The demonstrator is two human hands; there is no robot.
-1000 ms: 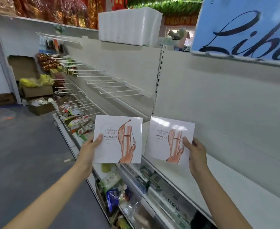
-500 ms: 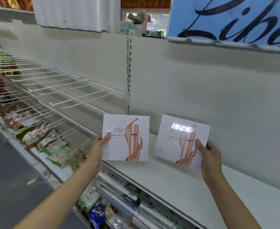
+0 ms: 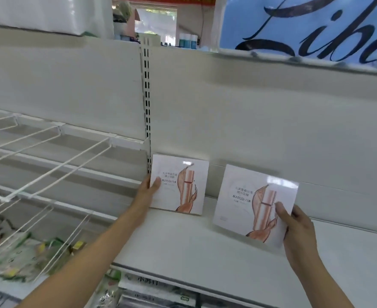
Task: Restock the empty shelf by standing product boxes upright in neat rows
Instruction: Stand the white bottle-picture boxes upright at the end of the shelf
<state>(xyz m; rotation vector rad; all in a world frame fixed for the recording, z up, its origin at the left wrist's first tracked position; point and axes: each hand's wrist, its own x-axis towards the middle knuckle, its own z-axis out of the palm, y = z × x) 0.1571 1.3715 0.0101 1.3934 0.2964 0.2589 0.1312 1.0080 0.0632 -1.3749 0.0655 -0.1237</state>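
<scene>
The left hand (image 3: 148, 192) grips the left edge of one flat white product box (image 3: 178, 183), thumb across its printed front and fingers hidden behind, with the box upright at the back of the white shelf (image 3: 183, 245), its lower edge at or just above the shelf surface beside the slotted upright (image 3: 147, 103). The right hand (image 3: 298, 227) pinches a second, matching box (image 3: 254, 205) at its lower right corner, thumb on the front; this one is tilted and looks to be clear of the shelf, nearer the person than the first. Both boxes look thin, stiff and light (glossy fronts catch the ceiling light, so probably a bit slippery), and a one-handed edge grip seems enough. Being so slim, they will likely tip unless leaned on the back panel or on each other; holding near a side edge, low down, should leave the bottom free to seat squarely. To the left of the left hand, wire racks (image 3: 49, 147) jut out, with packaged goods (image 3: 16, 256) below them.
</scene>
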